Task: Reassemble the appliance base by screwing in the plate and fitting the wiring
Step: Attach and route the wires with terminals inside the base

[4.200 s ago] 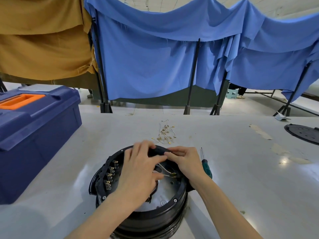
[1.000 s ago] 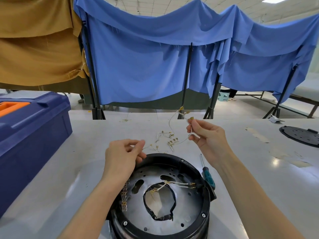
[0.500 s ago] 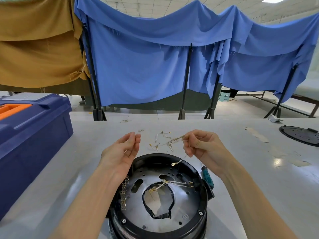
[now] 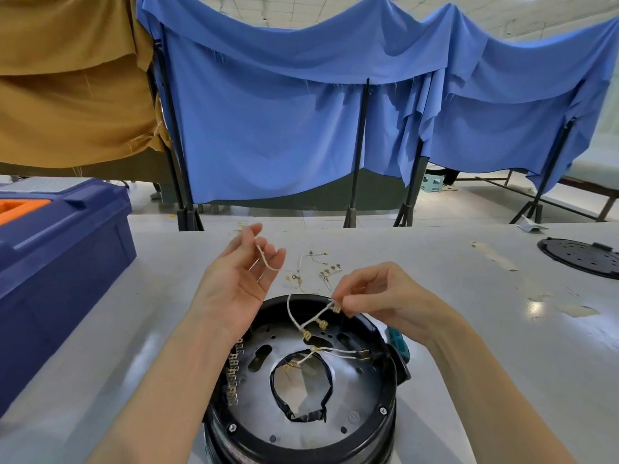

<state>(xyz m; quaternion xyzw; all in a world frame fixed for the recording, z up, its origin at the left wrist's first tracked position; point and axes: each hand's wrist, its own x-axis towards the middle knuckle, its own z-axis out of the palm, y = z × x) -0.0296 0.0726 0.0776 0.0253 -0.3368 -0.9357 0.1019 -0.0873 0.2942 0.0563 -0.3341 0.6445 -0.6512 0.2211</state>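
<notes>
1. Bright blue fabric sheet (image 4: pixel 284 128) is hanging in folds over black metal upright poles (image 4: pixel 360 145).
2. Mustard-brown fabric sheet (image 4: pixel 67 95) is hanging just beside it, at the left.
3. Pale grey smooth tabletop (image 4: pixel 469 329) is filling the foreground and catching a glare of light.
4. White panelled ceiling (image 4: pixel 335 11) is showing above the cloths.
5. Pale floor (image 4: pixel 485 195) is showing beneath the blue hem.
6. Small green stool (image 4: pixel 430 180) is standing there.
</notes>
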